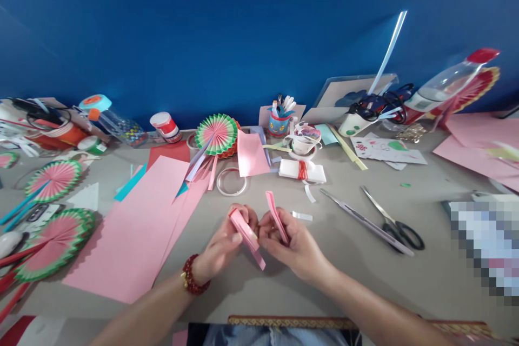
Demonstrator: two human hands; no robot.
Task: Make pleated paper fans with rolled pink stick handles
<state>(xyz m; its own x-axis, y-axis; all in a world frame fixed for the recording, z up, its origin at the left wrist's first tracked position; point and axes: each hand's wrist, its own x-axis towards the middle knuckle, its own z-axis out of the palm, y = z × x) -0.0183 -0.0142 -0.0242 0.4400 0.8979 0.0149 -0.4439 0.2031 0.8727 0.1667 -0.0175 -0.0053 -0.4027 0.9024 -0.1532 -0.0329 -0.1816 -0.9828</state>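
Observation:
My left hand (222, 243), with a red bead bracelet (193, 275) at the wrist, grips a narrow folded pink paper (244, 230) between thumb and fingers. A pink flap hangs from its lower end. Close beside it, my right hand (295, 243) pinches another slim pink folded paper (276, 216), held up at a slant. Both hands are above the grey table (251, 297), nearly touching each other. Whether the two pink pieces are joined behind the fingers is hidden.
Large pink sheets (133, 227) lie to the left, beside pleated paper fans (57, 243). A tape roll (231, 181) sits ahead. On the right are scissors (393, 221) and a long grey cutter (365, 220). Cups, a bottle (446, 84) and a pen holder (279, 123) line the blue wall.

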